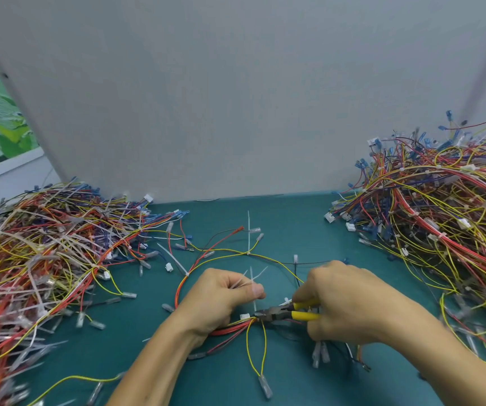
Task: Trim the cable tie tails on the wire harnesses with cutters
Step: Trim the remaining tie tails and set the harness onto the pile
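One wire harness (230,253) of red, yellow and black wires lies spread on the green mat in front of me. My left hand (221,300) grips its bundle near a white connector (244,316) and pinches several translucent cable tie tails (253,281) that stick up past the thumb. My right hand (344,303) grips yellow-handled cutters (282,313). Their dark jaws point left and sit at the tie on the bundle, just below my left thumb. Another uncut tie tail (248,230) stands upright farther back on the same harness.
A large heap of harnesses (45,253) with long tie tails fills the left side. Another heap (441,200) is piled at the right. A grey partition wall (236,98) closes off the back of the green mat (280,218).
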Motion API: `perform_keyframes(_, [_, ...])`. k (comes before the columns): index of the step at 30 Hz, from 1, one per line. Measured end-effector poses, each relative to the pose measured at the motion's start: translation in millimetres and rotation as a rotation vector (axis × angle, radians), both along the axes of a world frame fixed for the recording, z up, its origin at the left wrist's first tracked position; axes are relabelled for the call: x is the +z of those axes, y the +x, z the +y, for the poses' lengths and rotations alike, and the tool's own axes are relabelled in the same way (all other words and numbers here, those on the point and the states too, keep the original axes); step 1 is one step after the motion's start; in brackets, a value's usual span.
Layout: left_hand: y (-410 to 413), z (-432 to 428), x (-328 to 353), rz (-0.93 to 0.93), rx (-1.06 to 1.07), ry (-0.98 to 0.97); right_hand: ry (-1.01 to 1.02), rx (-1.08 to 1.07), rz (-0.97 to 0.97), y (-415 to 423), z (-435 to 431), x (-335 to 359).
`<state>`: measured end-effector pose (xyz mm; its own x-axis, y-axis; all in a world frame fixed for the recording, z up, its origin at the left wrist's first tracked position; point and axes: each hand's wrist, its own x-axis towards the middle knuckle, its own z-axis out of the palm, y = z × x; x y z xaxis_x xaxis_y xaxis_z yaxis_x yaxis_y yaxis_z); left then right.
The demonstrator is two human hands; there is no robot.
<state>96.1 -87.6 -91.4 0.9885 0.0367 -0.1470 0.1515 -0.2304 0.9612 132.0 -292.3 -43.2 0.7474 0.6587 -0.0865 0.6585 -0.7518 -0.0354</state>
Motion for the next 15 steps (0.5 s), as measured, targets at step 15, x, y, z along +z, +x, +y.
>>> perform_keyframes(15, [0.7,1.2,-0.4,0.014,-0.015,-0.033,0.005,0.004,0.015,7.0,-0.9,-6.4])
